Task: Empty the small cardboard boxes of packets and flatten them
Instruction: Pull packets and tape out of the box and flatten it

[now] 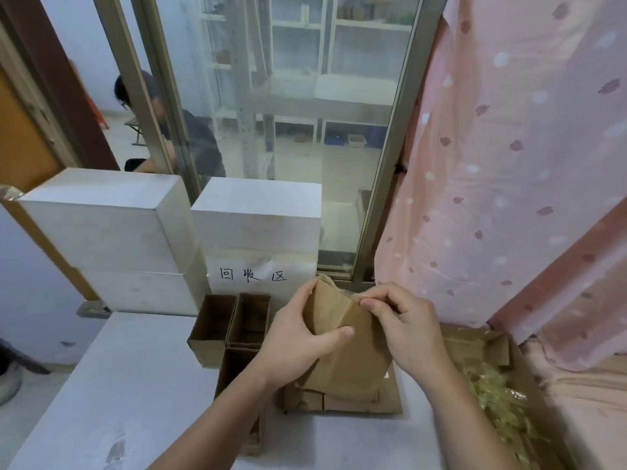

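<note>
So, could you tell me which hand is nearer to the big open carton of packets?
Right. The right hand pinches the top of the small box on the side toward the carton. The left hand grips the box's far side, away from the carton.

Bare tabletop (101, 385) lies open left; open boxes (230, 323) and white blocks (112, 232) crowd behind.

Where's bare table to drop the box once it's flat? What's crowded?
Free: the white table left of the open small boxes, in front of the stacked white boxes; also the near strip between the forearms. Crowded: centre, where the left hand and right hand grip the box over flattened cardboard; right, the big carton of packets.
</note>
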Tool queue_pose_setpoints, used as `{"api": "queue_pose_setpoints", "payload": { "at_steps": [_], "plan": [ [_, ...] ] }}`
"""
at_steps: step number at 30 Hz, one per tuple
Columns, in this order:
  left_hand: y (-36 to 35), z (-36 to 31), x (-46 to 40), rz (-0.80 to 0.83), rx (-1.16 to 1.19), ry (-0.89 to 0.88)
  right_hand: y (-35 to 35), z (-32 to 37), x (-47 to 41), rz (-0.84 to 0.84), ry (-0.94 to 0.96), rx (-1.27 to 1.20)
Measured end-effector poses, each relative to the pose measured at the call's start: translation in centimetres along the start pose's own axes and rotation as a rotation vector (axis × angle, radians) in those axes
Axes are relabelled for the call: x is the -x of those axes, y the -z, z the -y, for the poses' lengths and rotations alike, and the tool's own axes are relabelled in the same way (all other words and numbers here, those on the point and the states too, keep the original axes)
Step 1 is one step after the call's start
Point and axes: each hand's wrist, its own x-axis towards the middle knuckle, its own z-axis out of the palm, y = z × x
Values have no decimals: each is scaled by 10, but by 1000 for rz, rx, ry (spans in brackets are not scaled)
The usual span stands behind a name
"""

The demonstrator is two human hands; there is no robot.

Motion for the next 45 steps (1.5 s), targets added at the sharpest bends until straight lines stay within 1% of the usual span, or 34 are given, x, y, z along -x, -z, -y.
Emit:
{"api": "queue_pose_setpoints", "payload": {
  "at_steps": [3, 7, 10, 12, 16, 23, 28, 31, 34, 37, 40, 42, 45],
  "plan": [
    [5, -8, -6, -22, -37, -23, 2, 9, -10, -23, -4, 14],
    [9, -13, -6, -14, -57, -46, 3, 19, -16, -54, -67, -182],
    [13, -11, -3, -4, -107, -80, 5, 22, -13, -1, -63, -196],
    [14, -12, 0, -4, -157, -110, 5, 22, -8, 23, -70, -182],
    [9, -15, 10, -1, -246, -185, 2, 21, -1, -35, -14, -35],
    [-1, -16, 28, -108, -367, -249, 8, 17, 15, 136, -73, -101],
    [-12, -6, 37, -161, -377, -209, 8, 13, 30, 156, -80, -109],
    [-21, -3, 43, -185, -431, -194, 1, 15, 37, 93, -121, -24],
    [-37, -2, 47, -229, -481, -180, -11, 15, 40, -33, -137, 80],
    [-49, -5, 52, -250, -443, -139, -18, 13, 41, -106, -145, 65],
    [-53, -1, 57, -216, -376, -147, -23, 13, 45, -134, -84, 125],
    [-52, 3, 61, -146, -313, -163, -20, 11, 45, -168, -55, 95],
    [-46, 6, 66, -69, -241, -205, -9, 3, 42, -161, -132, -92]
  ]
}}
